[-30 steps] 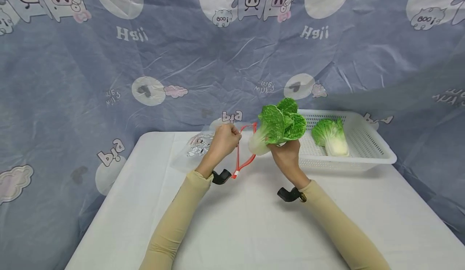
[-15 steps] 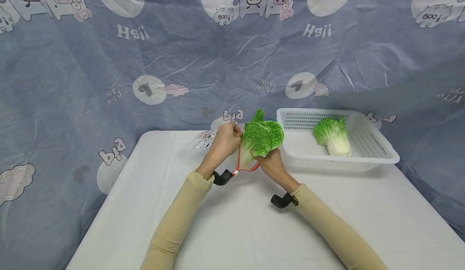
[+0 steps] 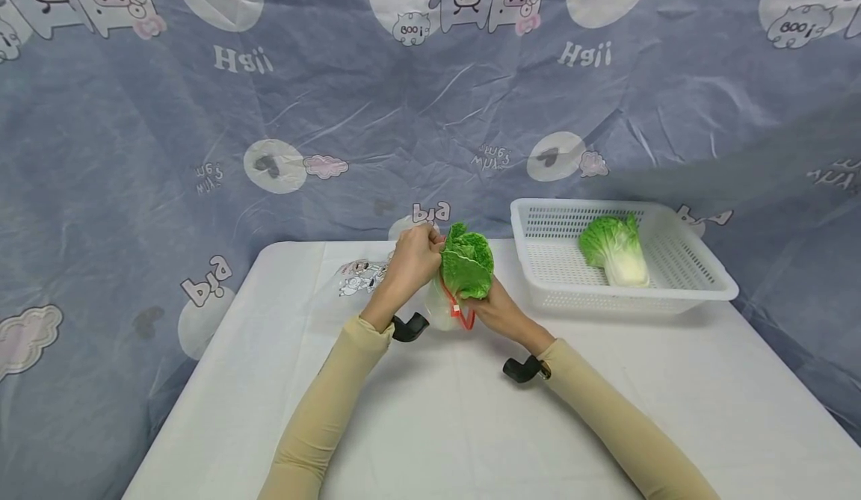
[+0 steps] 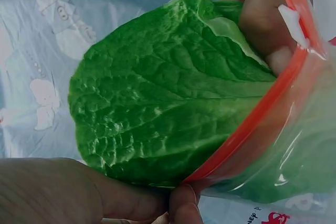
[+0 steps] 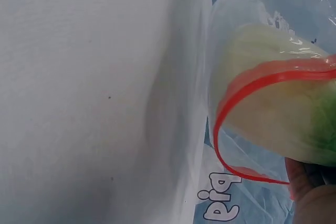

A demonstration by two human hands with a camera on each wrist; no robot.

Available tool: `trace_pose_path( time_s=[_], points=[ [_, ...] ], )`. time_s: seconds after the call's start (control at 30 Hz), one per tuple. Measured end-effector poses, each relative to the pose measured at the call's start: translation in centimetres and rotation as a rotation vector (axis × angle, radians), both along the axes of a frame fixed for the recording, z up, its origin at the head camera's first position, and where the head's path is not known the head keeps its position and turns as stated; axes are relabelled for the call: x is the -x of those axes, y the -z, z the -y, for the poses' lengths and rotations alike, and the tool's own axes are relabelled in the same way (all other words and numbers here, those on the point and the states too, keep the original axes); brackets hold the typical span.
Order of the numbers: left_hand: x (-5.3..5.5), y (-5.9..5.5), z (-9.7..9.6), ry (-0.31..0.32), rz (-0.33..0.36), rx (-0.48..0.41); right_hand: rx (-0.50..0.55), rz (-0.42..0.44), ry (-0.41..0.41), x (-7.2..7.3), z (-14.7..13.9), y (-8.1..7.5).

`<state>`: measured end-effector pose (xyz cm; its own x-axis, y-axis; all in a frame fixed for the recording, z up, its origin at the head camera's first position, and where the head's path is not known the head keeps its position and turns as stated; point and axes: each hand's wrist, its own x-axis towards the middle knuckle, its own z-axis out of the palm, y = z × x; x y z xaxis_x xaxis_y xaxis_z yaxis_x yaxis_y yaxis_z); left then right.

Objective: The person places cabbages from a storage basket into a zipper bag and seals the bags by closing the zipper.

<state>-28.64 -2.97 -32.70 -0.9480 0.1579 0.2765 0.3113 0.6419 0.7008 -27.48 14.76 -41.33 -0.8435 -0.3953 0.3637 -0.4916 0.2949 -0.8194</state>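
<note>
My left hand (image 3: 415, 257) pinches the edge of a clear zip bag (image 4: 286, 153) with a red zip strip (image 4: 262, 114) and a white slider. A leafy Chinese cabbage (image 3: 468, 262) is partly in the bag's mouth. Its pale base (image 5: 257, 51) shows through the plastic in the right wrist view, while the green leaves stick out past the red strip. My right hand (image 3: 503, 312) holds the cabbage from its right side, at the bag's opening. Leaves and the bag's edge hide some of the right fingers.
To the right stands a white perforated basket (image 3: 605, 294), holding another Chinese cabbage (image 3: 617, 253). A white cloth covers the table (image 3: 457, 425). Behind it hangs a grey-blue printed curtain (image 3: 377, 96).
My right hand has brought the cabbage left and down, base first, into the bag's mouth. My left hand has stayed at the bag's edge. The basket has not moved.
</note>
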Motion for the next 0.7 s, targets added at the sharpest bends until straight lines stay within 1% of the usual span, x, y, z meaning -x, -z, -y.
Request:
trace_pose_path(
  time_s=[0.17, 0.3, 0.4, 0.53, 0.7],
  points=[
    [0.1, 0.1, 0.0, -0.003, -0.015, -0.003, -0.039, -0.018, -0.020, 0.1, -0.2, 0.1],
    [0.3, 0.2, 0.0, -0.003, -0.021, 0.011, -0.064, 0.007, -0.058, 0.2, -0.3, 0.2],
    [0.3, 0.2, 0.1, -0.002, -0.025, 0.035, -0.089, -0.009, -0.080, 1.2, -0.5, 1.5],
    [0.3, 0.1, 0.2, 0.001, -0.035, 0.058, -0.135, -0.070, -0.065, 2.7, -0.6, 2.8],
    [-0.1, -0.1, 0.2, 0.004, -0.048, 0.074, -0.198, -0.080, -0.030, 2.9, -0.3, 2.1]
  ],
)
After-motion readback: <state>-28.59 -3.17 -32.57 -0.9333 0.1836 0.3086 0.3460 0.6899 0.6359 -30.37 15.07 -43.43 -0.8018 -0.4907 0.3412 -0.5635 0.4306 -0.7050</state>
